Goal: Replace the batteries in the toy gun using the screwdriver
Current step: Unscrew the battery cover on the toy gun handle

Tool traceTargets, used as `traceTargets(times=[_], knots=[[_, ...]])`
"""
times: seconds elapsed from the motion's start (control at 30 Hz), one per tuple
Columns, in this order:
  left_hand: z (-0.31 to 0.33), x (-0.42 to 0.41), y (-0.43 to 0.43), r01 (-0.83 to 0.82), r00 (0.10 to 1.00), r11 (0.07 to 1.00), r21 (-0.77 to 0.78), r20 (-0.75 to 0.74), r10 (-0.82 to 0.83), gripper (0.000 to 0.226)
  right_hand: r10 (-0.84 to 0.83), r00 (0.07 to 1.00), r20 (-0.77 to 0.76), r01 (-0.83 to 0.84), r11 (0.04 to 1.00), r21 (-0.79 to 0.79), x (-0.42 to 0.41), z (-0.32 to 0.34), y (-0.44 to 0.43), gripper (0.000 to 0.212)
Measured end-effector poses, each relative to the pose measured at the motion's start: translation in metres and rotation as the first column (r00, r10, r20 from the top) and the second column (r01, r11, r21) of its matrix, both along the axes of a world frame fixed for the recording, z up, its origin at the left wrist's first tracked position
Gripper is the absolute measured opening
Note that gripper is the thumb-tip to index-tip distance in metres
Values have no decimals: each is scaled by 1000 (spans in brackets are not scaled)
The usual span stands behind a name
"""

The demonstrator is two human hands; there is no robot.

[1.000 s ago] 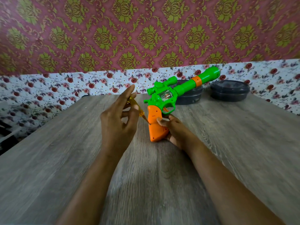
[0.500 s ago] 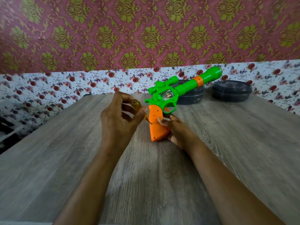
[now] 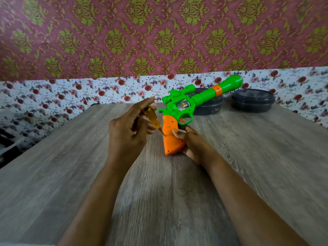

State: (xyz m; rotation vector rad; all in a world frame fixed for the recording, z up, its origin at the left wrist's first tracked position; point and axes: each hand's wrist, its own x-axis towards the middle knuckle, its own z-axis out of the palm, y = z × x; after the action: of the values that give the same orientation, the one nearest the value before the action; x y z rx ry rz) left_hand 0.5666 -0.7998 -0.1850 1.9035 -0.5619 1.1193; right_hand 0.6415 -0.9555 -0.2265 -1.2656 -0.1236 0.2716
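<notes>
A green toy gun (image 3: 198,98) with an orange grip (image 3: 171,137) stands butt-down on the wooden table (image 3: 71,174), its barrel pointing up and to the right. My right hand (image 3: 193,144) grips the orange grip from the right side, thumb on its face. My left hand (image 3: 127,130) pinches a small screwdriver (image 3: 153,117) with a clear yellow handle. The screwdriver's tip sits on a screw at the left edge of the orange grip. No batteries are in view.
Two dark round lidded containers stand at the table's far edge, one (image 3: 209,103) behind the gun barrel and one (image 3: 253,101) to its right. A floral-papered wall rises right behind them. The table drops off at the left.
My left hand's fingers have shifted round the screwdriver handle, curling in and then extending again, while its tip stays at the screw. The gun and my right hand have held still.
</notes>
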Motion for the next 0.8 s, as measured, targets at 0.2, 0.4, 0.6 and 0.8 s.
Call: traceTargets(times=[0.2, 0.4, 0.6, 0.8], knots=[[2, -7, -3, 26, 999, 1000, -12, -43, -26, 23, 8, 1000, -1, -8, 1000, 12, 1, 0, -1, 47], [3, -7, -6, 0, 998, 989, -150, -66, -10, 32, 21, 1000, 12, -22, 1000, 23, -1, 0, 0, 44], [2, -3, -3, -24, 996, 995, -98, -85, 16, 25, 27, 999, 19, -28, 998, 50, -1, 0, 1, 42], [4, -2, -2, 49, 990, 989, -141, -123, -66, 44, 13, 1000, 8, -13, 998, 56, -1, 1, 1, 42]])
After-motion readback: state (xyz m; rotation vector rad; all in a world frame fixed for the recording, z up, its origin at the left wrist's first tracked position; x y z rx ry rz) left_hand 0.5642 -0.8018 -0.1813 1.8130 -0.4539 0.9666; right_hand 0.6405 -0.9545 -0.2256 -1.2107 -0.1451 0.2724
